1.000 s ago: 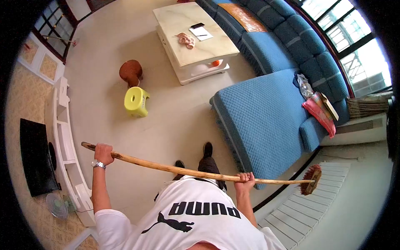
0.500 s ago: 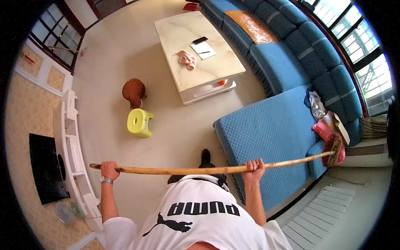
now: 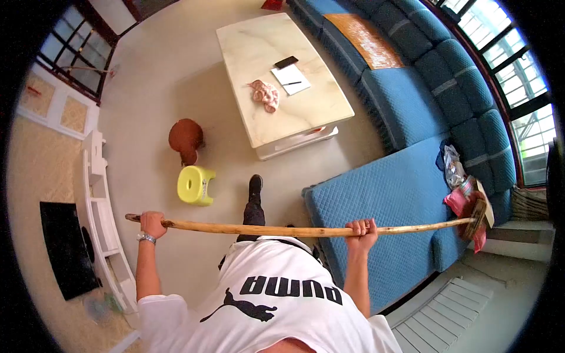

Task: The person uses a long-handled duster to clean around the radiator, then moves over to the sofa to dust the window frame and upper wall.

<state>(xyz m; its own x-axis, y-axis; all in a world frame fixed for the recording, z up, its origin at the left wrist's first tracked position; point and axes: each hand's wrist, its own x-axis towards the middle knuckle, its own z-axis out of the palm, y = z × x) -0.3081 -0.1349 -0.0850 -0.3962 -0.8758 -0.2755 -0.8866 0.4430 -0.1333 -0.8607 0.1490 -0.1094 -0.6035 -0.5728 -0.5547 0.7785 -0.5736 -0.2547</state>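
Note:
A long wooden pole [image 3: 265,229] runs level across my front, with a worn, block-like brown head [image 3: 475,219] at its right end. What kind of tool the head makes it, I cannot make out. My left hand [image 3: 153,224], with a metal watch at the wrist, is wrapped round the pole near its dark left end. Farther right, my right hand [image 3: 361,233] grips the same pole with curled fingers. The head overlaps a pinkish-red bundle [image 3: 462,203] by the sofa's end, and whether they touch is unclear.
Ahead stands a marble-top coffee table [image 3: 288,35] with a cloth, paper, pen and phone. A yellow stool [image 3: 191,187] and a brown round seat [image 3: 185,135] stand left of it. The blue sofa [image 3: 376,188] fills the right; a white TV cabinet [image 3: 100,203] lines the left.
One leg has stepped forward, its black shoe now ahead of the pole. Both hands keep their grip, and the pole sits slightly higher in view. The room has shifted slightly with my head.

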